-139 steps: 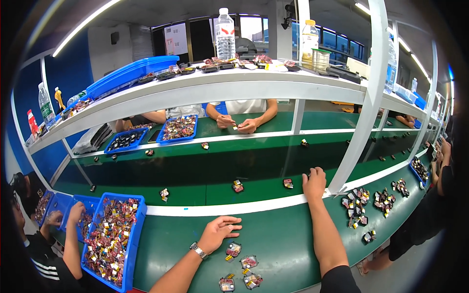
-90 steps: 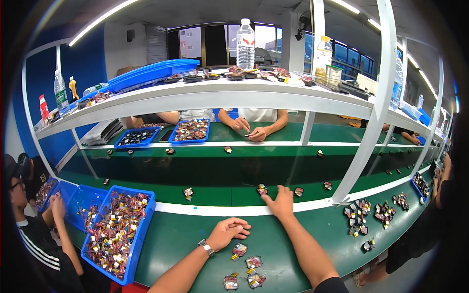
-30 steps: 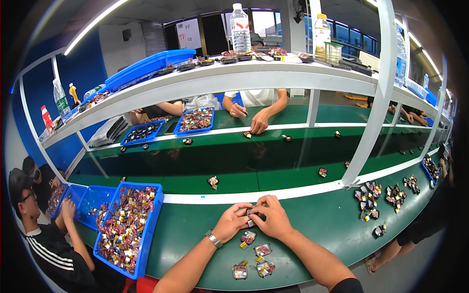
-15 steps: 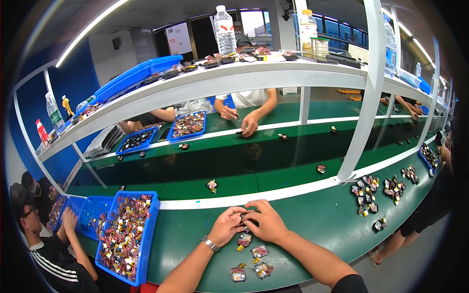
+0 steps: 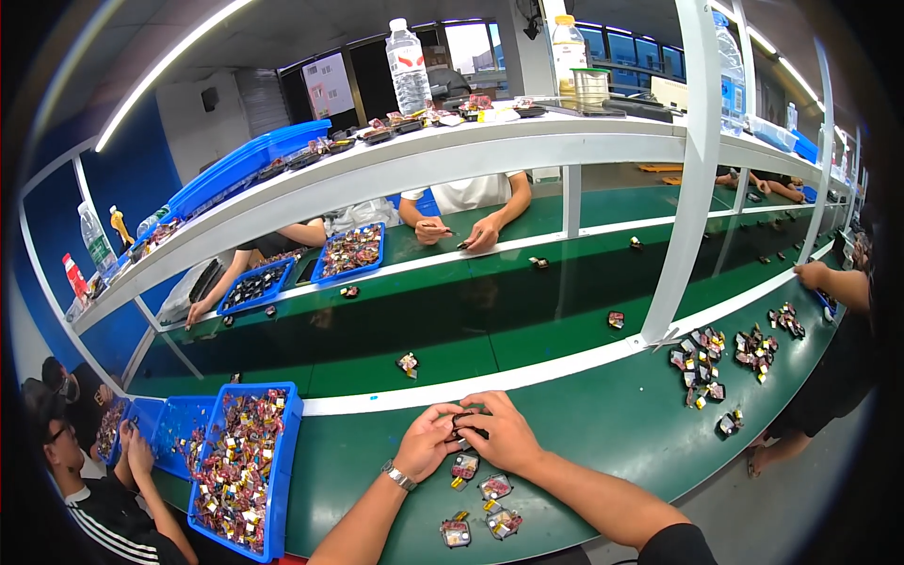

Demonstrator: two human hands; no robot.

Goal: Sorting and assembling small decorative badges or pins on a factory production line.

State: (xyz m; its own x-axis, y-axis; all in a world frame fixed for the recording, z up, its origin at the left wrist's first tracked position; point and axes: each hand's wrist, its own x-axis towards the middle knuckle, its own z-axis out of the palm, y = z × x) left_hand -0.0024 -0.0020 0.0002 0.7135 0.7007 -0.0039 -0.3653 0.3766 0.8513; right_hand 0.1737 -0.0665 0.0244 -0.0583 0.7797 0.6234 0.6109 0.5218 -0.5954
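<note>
I saw the left hand (image 5: 426,444) and right hand (image 5: 502,435), fingers curled nearly closed, gripping one small dark part (image 5: 462,429) over the green bench (image 5: 353,461).

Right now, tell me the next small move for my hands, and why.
Probably steady the small dark part with the left hand while the right hand eases its fingers aside: both hands meet at the part, and their fingers hide most of it.

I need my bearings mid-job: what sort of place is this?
Probably a factory assembly line: a long green table, blue trays heaped with small parts, and people working on both sides.
</note>
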